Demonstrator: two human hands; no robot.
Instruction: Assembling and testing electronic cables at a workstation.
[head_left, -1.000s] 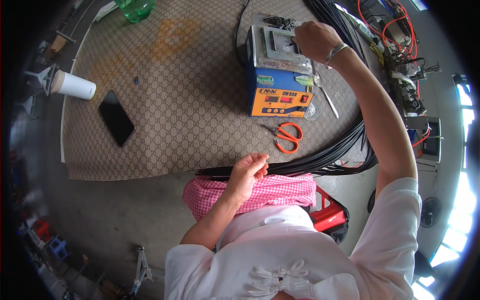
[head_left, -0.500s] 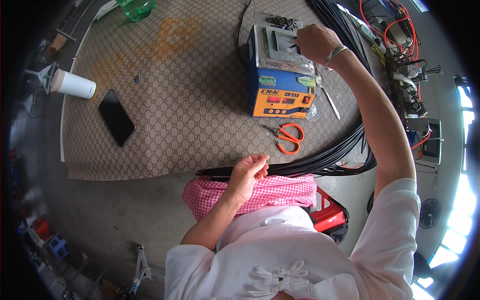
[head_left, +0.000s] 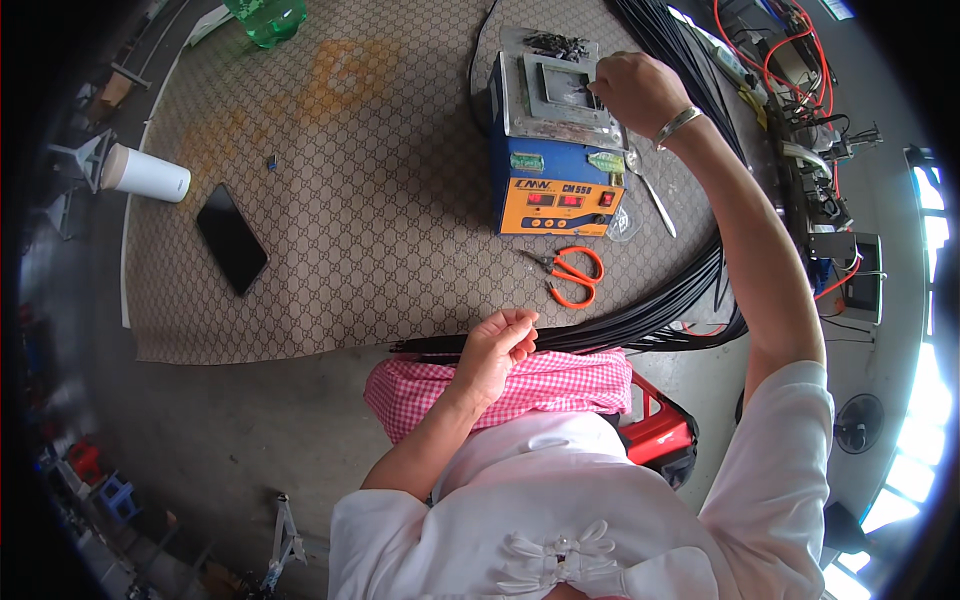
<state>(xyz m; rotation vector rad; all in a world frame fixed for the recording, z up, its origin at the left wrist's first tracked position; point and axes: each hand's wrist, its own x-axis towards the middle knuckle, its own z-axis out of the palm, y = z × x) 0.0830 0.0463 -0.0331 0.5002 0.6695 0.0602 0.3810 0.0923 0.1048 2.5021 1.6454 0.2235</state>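
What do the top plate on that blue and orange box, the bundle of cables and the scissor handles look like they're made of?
The top plate under the right hand looks like bare metal: dull grey, scuffed. The black cables that the left hand grips seem sheathed in smooth plastic or rubber, with a slight sheen. The scissors have glossy orange handles, probably plastic, and darker metal blades.

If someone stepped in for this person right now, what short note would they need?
Left hand: pinching the near ends of the black cable bundle at the table edge.
Right hand: reaching onto the metal top plate of the blue and orange box, fingertips at its recess; whether it holds anything cannot be told.
Orange scissors lie untouched in front of the box.
Done or left: cannot tell.
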